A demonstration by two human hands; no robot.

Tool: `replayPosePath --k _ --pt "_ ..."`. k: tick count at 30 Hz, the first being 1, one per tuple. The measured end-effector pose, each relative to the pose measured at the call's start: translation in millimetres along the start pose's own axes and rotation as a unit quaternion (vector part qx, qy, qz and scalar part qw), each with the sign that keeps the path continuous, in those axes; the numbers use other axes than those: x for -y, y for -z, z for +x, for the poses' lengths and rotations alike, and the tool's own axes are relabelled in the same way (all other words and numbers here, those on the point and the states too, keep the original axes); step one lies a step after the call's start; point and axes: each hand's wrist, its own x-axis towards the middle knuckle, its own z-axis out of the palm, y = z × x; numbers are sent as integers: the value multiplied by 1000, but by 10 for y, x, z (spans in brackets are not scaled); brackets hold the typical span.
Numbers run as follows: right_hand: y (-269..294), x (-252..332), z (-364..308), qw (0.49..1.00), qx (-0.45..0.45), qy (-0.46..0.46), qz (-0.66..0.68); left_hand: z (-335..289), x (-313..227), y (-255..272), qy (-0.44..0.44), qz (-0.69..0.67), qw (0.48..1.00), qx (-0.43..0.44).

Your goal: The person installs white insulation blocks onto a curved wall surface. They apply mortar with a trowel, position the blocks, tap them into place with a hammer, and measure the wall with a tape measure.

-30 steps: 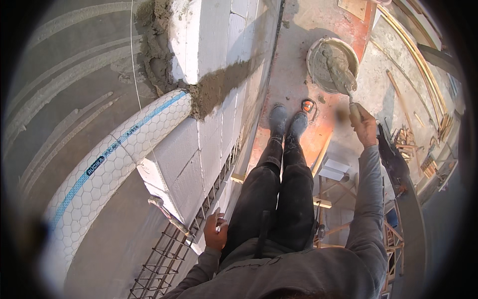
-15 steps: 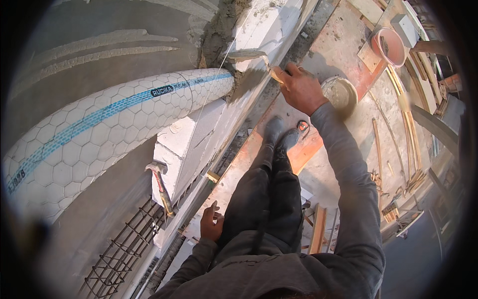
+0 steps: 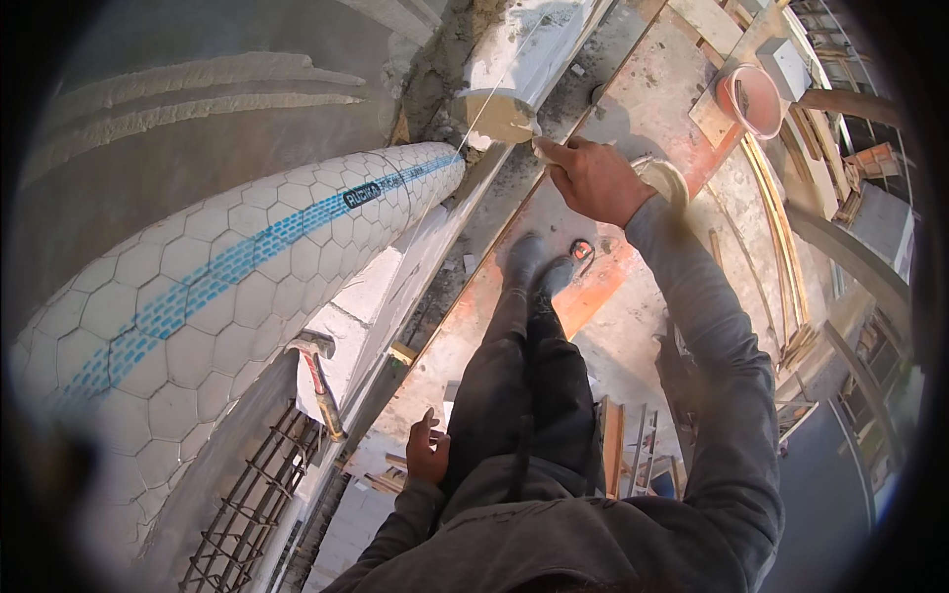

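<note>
My right hand [image 3: 598,181] is closed around the handle of a trowel [image 3: 499,117]. The trowel's mortar-smeared blade is over the gap between the white block ledge and the end of a big white pipe [image 3: 267,232]. Hexagonal wire mesh wraps the pipe, which has a blue stripe along it. Low beside my left thigh hangs my left hand [image 3: 427,450], fingers apart and loosely bent, holding nothing. Nearest to it, a claw hammer [image 3: 320,383] rests on the block ledge. A bucket of mortar [image 3: 662,180] stands partly hidden behind my right wrist.
A taut string runs above the blocks and the pipe end. Steel rebar cages [image 3: 247,499] lie at the lower left. A pink bucket [image 3: 748,102] stands at the far right, near long wooden strips [image 3: 776,237] and boards. Far below are my boots on the floor.
My right hand has turned the trowel, so more of its blade's flat face shows. The whole view has shifted slightly, and my right arm covers more of the mortar bucket.
</note>
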Motion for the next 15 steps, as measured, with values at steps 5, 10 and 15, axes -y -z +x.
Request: replayPosePath --k 5,10,15 --pt "293 -311 278 996 -26 -77 -47 118 -74 79 -8 -5 1000 -3" --pt "362 42 179 915 118 -248 295 129 -79 98 -14 3 1000 -2" --pt "115 -366 -505 958 -16 -218 185 202 -205 148 1 -2 1000 0"
